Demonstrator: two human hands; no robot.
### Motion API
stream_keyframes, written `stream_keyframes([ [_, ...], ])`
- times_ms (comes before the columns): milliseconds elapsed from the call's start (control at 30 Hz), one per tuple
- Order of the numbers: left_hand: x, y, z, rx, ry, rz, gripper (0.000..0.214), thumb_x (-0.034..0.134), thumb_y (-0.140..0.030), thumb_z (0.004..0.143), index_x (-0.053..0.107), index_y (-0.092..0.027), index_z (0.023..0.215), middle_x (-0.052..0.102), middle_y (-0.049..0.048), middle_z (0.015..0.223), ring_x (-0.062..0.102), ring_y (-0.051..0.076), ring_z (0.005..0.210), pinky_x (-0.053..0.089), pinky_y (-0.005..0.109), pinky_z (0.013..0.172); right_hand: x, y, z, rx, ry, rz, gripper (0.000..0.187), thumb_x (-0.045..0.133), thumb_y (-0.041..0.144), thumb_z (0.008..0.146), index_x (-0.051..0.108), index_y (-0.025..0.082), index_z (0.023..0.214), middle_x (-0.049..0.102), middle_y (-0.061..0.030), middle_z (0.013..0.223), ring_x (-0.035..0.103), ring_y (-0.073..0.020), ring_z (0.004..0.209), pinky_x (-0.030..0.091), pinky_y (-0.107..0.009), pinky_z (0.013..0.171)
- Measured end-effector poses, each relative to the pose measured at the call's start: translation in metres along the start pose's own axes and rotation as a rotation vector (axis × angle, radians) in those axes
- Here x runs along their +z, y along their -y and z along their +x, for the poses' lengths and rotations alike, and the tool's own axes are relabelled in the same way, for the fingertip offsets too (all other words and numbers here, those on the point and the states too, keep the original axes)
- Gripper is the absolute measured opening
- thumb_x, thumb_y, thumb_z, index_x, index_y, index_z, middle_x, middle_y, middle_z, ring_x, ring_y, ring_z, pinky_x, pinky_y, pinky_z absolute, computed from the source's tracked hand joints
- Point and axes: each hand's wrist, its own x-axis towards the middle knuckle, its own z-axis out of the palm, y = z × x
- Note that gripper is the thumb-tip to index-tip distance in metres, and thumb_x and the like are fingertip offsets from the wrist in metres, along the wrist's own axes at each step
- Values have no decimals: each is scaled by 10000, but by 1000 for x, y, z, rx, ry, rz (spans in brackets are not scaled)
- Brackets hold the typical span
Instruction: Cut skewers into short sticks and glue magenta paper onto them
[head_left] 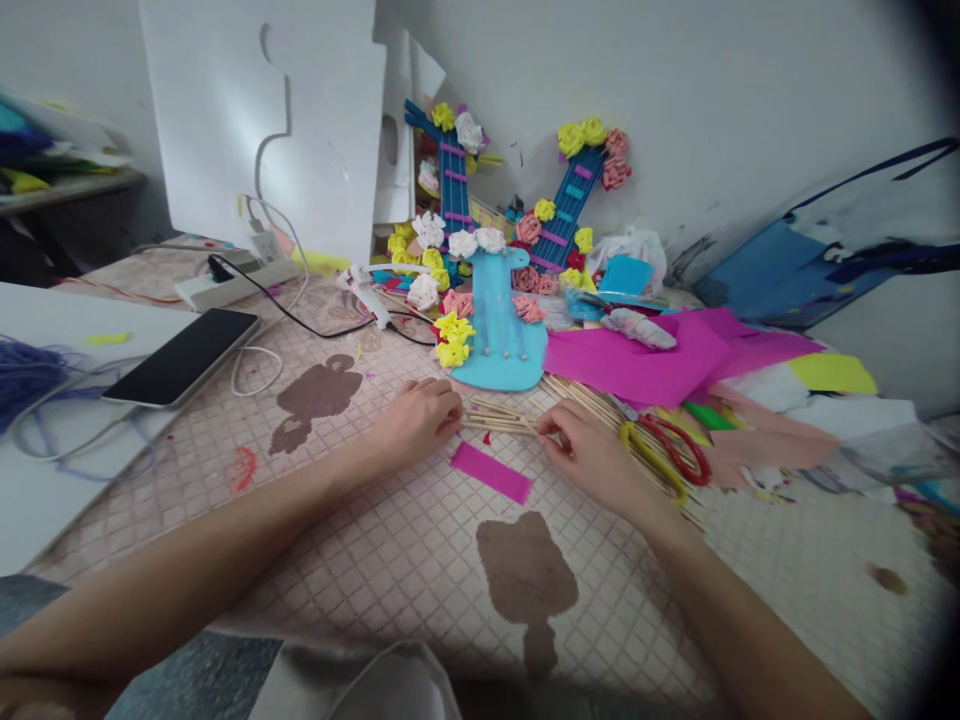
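Note:
Several thin wooden sticks [499, 415] lie crosswise between my two hands, over the tabletop. My left hand [421, 422] is closed, knuckles up, with its curled fingertips at the left ends of the sticks. On the other side, my right hand [589, 448] pinches the right ends between thumb and fingers; its fingertips partly hide them. Just below the sticks, a magenta paper strip [491, 472] lies flat. Beyond them stands a light blue guitar-shaped piece [496, 330] trimmed with paper flowers.
More sticks [592, 402], yellow-handled scissors [651, 462] and red-handled scissors [679, 450] lie beside my right hand. Magenta paper [637, 358] covers the back right. A white glue gun [369, 298], a phone [184, 357] and a power strip [236, 283] are at left.

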Motion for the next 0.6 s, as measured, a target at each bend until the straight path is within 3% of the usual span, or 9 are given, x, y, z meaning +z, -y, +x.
stream_keyframes([
  [167,-2,-3,0,81,-38,-92,58,554,-134,830,608,-146,813,608,56,864,561,181,853,427,312,791,4,-8,0,33,20,-82,77,483,138,809,528,201,801,594,-40,856,567,-182,781,415,-297,674],
  [367,-5,-10,-6,191,134,-265,69,545,-132,835,613,-147,839,595,47,907,561,135,791,441,230,688,7,-10,0,30,21,-82,56,496,159,811,529,204,804,587,-27,854,569,-168,756,403,-282,652],
  [600,-4,-9,-9,166,166,-259,101,568,-180,830,605,-150,918,597,62,967,575,150,819,458,249,710,7,-10,-3,24,83,-45,28,516,177,815,528,202,819,571,-30,863,567,-168,772,414,-281,674],
])
